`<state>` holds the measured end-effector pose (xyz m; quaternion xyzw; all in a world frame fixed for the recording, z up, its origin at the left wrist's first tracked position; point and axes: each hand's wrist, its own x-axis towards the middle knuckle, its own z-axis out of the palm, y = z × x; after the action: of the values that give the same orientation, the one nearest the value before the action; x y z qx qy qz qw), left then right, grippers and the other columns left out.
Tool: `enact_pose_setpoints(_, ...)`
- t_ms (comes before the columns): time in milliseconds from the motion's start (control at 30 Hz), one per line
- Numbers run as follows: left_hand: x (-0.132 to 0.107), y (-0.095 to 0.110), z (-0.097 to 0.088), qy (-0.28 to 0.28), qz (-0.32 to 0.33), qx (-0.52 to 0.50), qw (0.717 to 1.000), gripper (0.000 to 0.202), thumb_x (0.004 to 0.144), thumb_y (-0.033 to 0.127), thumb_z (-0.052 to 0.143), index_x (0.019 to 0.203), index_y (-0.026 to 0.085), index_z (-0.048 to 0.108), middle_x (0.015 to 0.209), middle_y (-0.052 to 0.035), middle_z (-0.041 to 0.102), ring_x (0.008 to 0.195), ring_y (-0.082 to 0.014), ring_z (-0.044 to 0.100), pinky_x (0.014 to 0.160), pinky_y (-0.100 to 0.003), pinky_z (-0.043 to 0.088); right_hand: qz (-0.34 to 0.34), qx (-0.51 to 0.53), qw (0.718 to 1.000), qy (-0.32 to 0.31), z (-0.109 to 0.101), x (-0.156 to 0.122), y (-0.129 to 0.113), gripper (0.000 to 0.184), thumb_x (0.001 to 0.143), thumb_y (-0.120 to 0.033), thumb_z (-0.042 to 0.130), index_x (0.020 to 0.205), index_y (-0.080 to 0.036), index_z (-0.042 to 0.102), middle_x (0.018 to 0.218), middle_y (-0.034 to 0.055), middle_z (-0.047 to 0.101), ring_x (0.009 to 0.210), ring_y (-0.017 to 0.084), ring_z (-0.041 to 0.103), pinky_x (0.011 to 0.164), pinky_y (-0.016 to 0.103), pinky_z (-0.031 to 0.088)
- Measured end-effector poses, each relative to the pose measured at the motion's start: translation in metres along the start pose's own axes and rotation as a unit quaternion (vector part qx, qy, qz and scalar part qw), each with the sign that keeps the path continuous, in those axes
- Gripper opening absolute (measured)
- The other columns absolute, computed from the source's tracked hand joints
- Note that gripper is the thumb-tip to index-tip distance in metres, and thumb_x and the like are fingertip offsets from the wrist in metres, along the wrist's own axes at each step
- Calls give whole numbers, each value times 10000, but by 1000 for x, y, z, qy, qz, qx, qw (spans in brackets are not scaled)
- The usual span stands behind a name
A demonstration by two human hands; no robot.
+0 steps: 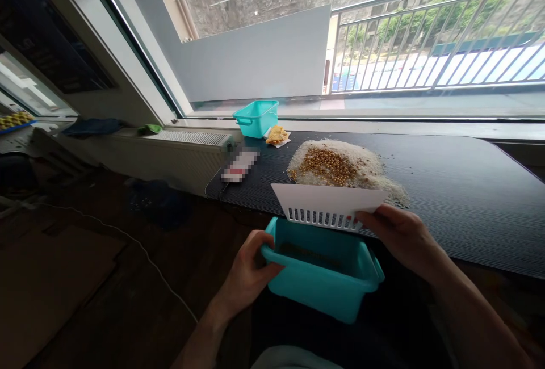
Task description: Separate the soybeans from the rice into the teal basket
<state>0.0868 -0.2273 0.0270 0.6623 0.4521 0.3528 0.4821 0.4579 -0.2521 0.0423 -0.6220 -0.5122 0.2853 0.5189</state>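
My left hand (251, 269) grips the left rim of a turquoise plastic bin (315, 286), thumb outside and fingers over the edge. The bin sits low at the front of the dark table, and its shaded inside shows some dark contents I cannot make out. In my right hand (404, 238) is a white slotted plastic sheet (327, 201), held by its right end above the bin's far rim. Just behind the sheet, a pile of white rice-like grains (378, 179) lies on the tabletop, with golden-brown round grains (330, 166) heaped on its middle.
A second turquoise bin (258, 119) stands at the table's back left, beside a crumpled yellow cloth (277, 135). A blurred-out white item (240, 166) with a cable lies at the left edge. A radiator (191, 153) adjoins the table (460, 187); a window runs behind.
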Motion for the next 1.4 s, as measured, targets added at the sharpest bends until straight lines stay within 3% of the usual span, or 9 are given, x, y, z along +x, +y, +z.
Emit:
enact_pose_setpoints(100, -1, 1, 4, -17, -3, -17, 1000, 251, 946, 447, 974, 1072, 261, 860, 1124, -40, 767, 980, -264, 716, 867, -336, 632, 11, -24, 995, 95, -20, -10, -1, 713, 734, -1021, 986, 891, -325, 985, 866, 78, 947, 795, 341, 873, 761, 477, 752)
enact_pose_setpoints(200, -1, 5, 9, -51, -16, -7, 999, 237, 952, 437, 1001, 1087, 271, 900, 1191, -63, 801, 1057, -294, 759, 931, -360, 676, 33, -82, 972, 220, -48, -17, 6, 565, 846, -872, 971, 917, -312, 977, 882, 86, 949, 827, 343, 888, 782, 457, 716)
enact_pose_setpoints(333, 0, 6, 17, -53, -9, 1, 999, 244, 940, 440, 1032, 1048, 272, 892, 1140, -52, 783, 1034, -299, 765, 919, -364, 669, 58, -105, 957, 265, -71, -21, 11, 463, 824, -768, 967, 889, -311, 946, 837, 69, 923, 820, 347, 903, 783, 446, 708)
enact_pose_setpoints(633, -1, 8, 21, -51, -10, 18, 998, 280, 972, 516, 975, 1027, 279, 835, 1081, -34, 758, 987, -288, 717, 901, -361, 632, 30, -50, 968, 243, -53, -2, 34, 550, 818, -858, 947, 864, -311, 919, 804, 81, 904, 765, 327, 856, 755, 451, 705)
enact_pose_setpoints(900, 2, 19, 17, -66, -22, 21, 997, 287, 948, 518, 963, 1008, 283, 810, 1070, -36, 763, 969, -287, 691, 926, -376, 635, 11, -67, 973, 222, -59, -6, 44, 681, 842, -1029, 906, 869, -348, 912, 802, 68, 898, 758, 341, 857, 771, 487, 737)
enact_pose_setpoints(1067, 1, 18, 17, -63, -21, 16, 998, 283, 952, 501, 977, 1012, 277, 816, 1069, -34, 763, 974, -284, 700, 940, -381, 642, 4, -75, 975, 207, -56, -3, 50, 692, 876, -1033, 899, 905, -342, 921, 825, 65, 898, 740, 324, 836, 699, 470, 704)
enact_pose_setpoints(1167, 1, 16, 16, -63, -26, 19, 997, 281, 955, 485, 982, 1022, 273, 811, 1080, -33, 759, 986, -285, 709, 938, -379, 641, 7, -59, 981, 182, -54, -7, 44, 712, 807, -1054, 940, 879, -346, 923, 809, 56, 889, 738, 325, 828, 687, 468, 699)
enact_pose_setpoints(1300, 1, 16, 15, -68, -21, 19, 997, 291, 975, 494, 979, 1034, 274, 798, 1094, -32, 764, 998, -286, 723, 944, -380, 653, 24, -45, 991, 126, -53, -19, 27, 766, 768, -1086, 958, 932, -338, 954, 873, 70, 918, 844, 352, 870, 832, 519, 759)
enact_pose_setpoints(1400, 1, 17, 15, -66, -20, 9, 998, 295, 970, 501, 964, 1031, 271, 791, 1099, -34, 758, 1003, -286, 720, 948, -382, 651, 25, -47, 991, 119, -50, -24, 16, 812, 765, -1123, 932, 952, -333, 969, 877, 77, 917, 863, 361, 883, 853, 533, 776)
